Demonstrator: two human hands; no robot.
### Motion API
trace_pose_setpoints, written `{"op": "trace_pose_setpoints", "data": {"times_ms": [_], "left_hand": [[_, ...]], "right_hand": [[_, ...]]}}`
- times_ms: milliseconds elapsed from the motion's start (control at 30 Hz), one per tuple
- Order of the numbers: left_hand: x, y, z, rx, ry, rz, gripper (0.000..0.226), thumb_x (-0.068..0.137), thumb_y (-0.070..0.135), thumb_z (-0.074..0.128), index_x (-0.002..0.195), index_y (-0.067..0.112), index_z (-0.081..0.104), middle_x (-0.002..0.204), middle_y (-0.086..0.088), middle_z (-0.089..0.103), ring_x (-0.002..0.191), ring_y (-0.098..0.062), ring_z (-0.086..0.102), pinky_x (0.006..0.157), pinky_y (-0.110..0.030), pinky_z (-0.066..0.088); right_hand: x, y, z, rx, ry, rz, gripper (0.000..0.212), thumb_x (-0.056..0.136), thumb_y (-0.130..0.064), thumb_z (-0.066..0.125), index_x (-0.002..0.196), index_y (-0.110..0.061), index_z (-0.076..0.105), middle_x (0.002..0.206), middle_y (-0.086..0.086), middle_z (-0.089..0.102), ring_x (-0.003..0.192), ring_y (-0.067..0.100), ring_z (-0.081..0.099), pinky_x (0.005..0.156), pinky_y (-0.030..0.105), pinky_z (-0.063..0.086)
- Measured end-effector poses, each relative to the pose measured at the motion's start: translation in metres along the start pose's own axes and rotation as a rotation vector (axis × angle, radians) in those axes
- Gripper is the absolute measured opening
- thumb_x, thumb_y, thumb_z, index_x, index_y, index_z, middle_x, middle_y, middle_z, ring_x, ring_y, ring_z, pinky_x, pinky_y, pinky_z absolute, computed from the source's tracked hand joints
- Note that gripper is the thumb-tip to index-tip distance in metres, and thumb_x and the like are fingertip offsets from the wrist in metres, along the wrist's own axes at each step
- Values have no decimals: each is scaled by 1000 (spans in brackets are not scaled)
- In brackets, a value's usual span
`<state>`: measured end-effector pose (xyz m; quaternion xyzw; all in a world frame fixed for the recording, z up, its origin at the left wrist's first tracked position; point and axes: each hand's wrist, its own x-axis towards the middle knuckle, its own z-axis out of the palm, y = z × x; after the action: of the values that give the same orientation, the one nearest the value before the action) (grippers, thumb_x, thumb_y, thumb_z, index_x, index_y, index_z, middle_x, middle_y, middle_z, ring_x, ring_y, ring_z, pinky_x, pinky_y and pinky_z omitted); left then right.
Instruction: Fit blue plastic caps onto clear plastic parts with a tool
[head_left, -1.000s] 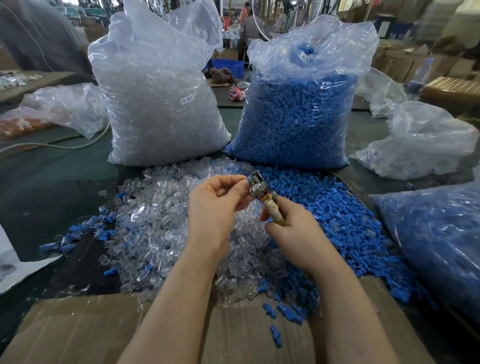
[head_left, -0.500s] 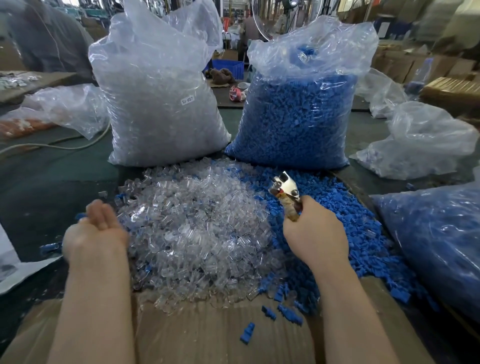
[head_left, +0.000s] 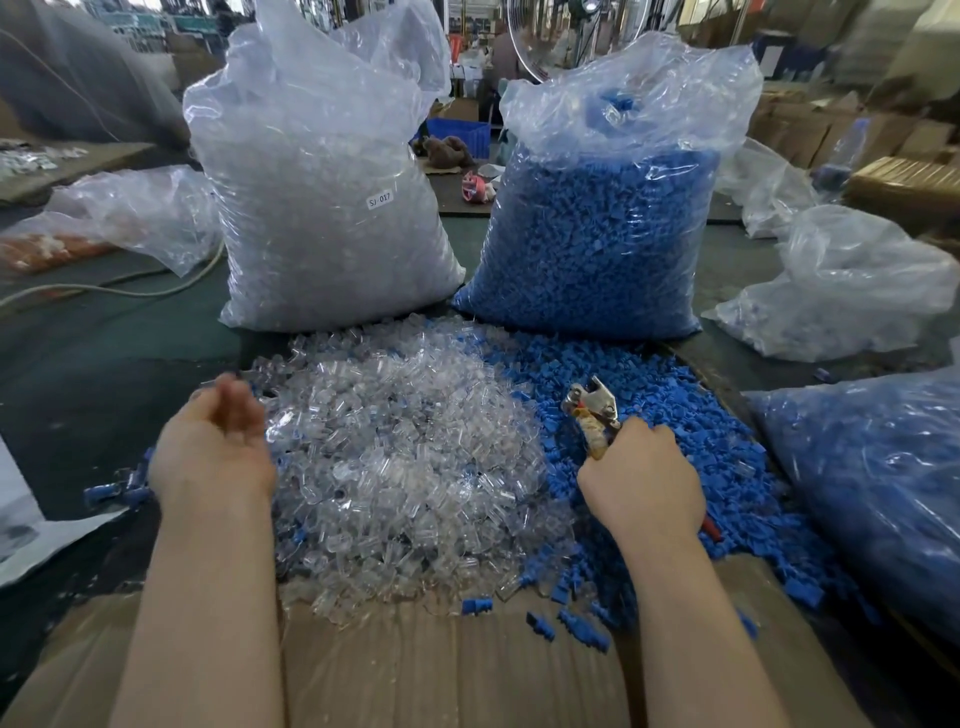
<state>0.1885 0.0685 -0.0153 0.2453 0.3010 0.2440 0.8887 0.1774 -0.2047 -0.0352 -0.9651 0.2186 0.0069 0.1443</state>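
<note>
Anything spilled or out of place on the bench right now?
Minor only. A few blue caps lie loose on the cardboard, off the blue pile, and some blue pieces sit left of the clear pile. The piles mix where they meet. Nothing looks damaged.

Bench centre covered: pile of clear parts (head_left: 410, 467) left, pile of blue caps (head_left: 691, 467) right, touching. Two full bags, clear-parts bag (head_left: 322, 208) and blue-caps bag (head_left: 597, 234), wall off the far side. Another blue-filled bag (head_left: 872, 483) blocks the right. Open ground: dark bench surface (head_left: 93, 384) left, cardboard (head_left: 441, 670) near edge.
</note>
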Motion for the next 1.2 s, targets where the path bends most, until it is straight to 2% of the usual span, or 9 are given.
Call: {"op": "trace_pose_setpoints", "data": {"times_ms": [133, 233, 367, 533, 600, 733, 933, 1100, 1200], "left_hand": [[-12, -17, 8, 841, -279, 207, 11, 91, 18, 67, 100, 23, 67, 98, 4, 73, 84, -5, 67, 76, -25, 51], [-27, -39, 12, 1451, -576, 271, 42, 88, 40, 70, 127, 32, 60, 130, 9, 60, 112, -12, 59, 98, -39, 46], [-33, -64, 16, 2165, -722, 443, 70, 85, 61, 62, 147, 41, 37, 161, 4, 25, 148, -29, 20, 119, -55, 13], [-41, -68, 19, 1843, -721, 530, 25, 88, 30, 72, 113, 33, 67, 121, 9, 65, 96, -7, 59, 94, -29, 48], [-44, -68, 20, 1865, -708, 536, 24, 90, 25, 71, 113, 29, 69, 111, 8, 70, 90, -7, 62, 91, -32, 53], [-47, -71, 19, 2003, -674, 635, 33, 88, 31, 73, 119, 25, 65, 111, 4, 70, 98, -16, 65, 91, -37, 54], [-45, -75, 19, 1873, -621, 734, 7, 87, 30, 73, 94, 29, 75, 81, 16, 69, 74, -3, 63, 67, -25, 53], [-52, -79, 23, 1552, -683, 692, 14, 81, 49, 75, 77, 35, 73, 63, 19, 65, 60, 2, 61, 61, -19, 50], [-57, -80, 26, 1298, -717, 465, 11, 82, 42, 75, 78, 32, 75, 68, 17, 71, 58, 2, 64, 59, -19, 50]], "right_hand": [[0, 0, -1, -12, -28, -9, 37, 92, -30, 56, 124, -12, 48, 124, 11, 50, 79, 27, 45, 66, 36, 38], [0, -1, 0, -19, -33, -16, 38, 92, -30, 56, 125, -11, 49, 126, 10, 50, 79, 27, 45, 66, 35, 38], [0, -1, 2, -31, -36, -29, 31, 92, -29, 57, 117, -13, 51, 122, 7, 51, 76, 25, 46, 64, 34, 39], [1, 0, 3, 46, 26, -38, 14, 91, -26, 54, 98, -16, 47, 80, 0, 47, 68, 23, 45, 58, 32, 36], [2, 0, 3, 71, 53, -42, 15, 91, -29, 55, 93, -18, 45, 71, -3, 40, 60, 19, 39, 57, 32, 34], [5, 0, 4, 134, 135, -61, 19, 91, -35, 58, 86, -23, 44, 67, -6, 41, 57, 16, 36, 54, 32, 30], [9, 2, 8, 301, 192, -153, 24, 90, -36, 59, 75, -24, 45, 68, -8, 53, 60, 12, 46, 56, 32, 34], [8, 1, 7, 408, 161, -253, 18, 89, -28, 56, 73, -26, 46, 69, -10, 55, 62, 10, 48, 50, 30, 30], [7, 0, 6, 494, 134, -286, 5, 90, -25, 55, 88, -26, 60, 79, -9, 63, 71, 12, 55, 59, 35, 43]]}}
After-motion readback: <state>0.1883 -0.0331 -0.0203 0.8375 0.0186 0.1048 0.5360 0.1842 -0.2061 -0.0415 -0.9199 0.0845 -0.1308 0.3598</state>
